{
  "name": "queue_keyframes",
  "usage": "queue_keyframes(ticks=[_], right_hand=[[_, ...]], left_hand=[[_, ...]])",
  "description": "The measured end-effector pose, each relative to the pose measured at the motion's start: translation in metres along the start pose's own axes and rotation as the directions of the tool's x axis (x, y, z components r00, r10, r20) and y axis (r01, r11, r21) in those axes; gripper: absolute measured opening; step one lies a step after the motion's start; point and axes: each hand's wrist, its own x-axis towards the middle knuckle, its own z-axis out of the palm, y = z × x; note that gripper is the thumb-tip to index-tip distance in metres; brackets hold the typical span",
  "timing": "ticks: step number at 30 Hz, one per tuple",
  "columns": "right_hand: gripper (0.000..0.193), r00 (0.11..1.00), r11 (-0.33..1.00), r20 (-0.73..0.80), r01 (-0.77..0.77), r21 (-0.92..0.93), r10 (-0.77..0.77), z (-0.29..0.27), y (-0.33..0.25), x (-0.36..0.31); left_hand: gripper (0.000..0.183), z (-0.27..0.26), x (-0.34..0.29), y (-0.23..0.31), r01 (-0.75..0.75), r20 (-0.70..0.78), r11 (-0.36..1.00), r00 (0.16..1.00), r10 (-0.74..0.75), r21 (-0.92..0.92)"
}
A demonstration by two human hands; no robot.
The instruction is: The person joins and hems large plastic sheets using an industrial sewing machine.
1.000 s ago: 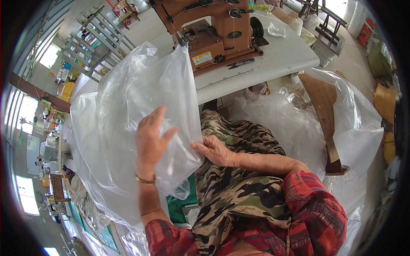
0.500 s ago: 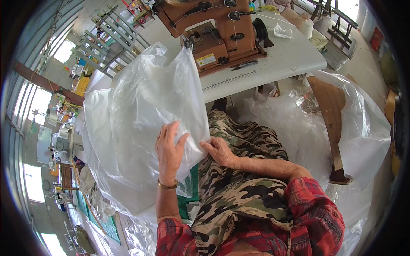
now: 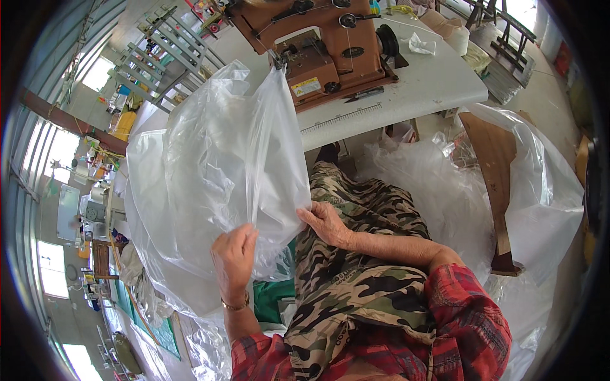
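Observation:
A large clear plastic sheet [image 3: 203, 165] hangs from the needle area of a brown sewing machine [image 3: 337, 51] and spreads down the left side of the table. My left hand [image 3: 235, 257] is closed on a gathered fold of it, and creases run from there up to the machine. At the sheet's right edge, my right hand [image 3: 325, 223] pinches the plastic between thumb and fingers. Both hands are below the table's front edge, over my lap. The sheet's corner under the needle is partly hidden by the machine.
The pale sewing table [image 3: 406, 82] has a ruler scale along its front and a dark tool [image 3: 364, 94] lying by the machine. More crumpled plastic [image 3: 438, 190] and a brown board [image 3: 492, 165] stand at the right. Metal racks [image 3: 168, 60] are at the far left.
My left hand has moved down and left and closed from spread fingers onto the plastic, drawing it into straight creases. The right hand keeps its pinch at the edge.

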Motion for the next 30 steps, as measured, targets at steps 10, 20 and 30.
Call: queue_keyframes(ticks=[10,20,30], right_hand=[[0.030,0.999,0.998,0.046,-0.020,0.053,0.017,0.002,-0.001,-0.001],[0.029,0.999,0.985,-0.002,0.044,-0.165,-0.045,0.007,-0.008,-0.006],[0.015,0.846,0.702,0.126,0.504,-0.503,-0.517,-0.001,-0.056,-0.020]], left_hand=[[0.016,-0.002,-0.017,0.021,-0.065,0.355,0.974,0.924,0.140,-0.216],[0.031,0.060,0.051,0.041,0.035,-0.028,0.999,0.999,-0.035,0.004],[0.002,0.069,0.052,0.041,-0.012,0.104,0.996,0.994,0.021,-0.084]])
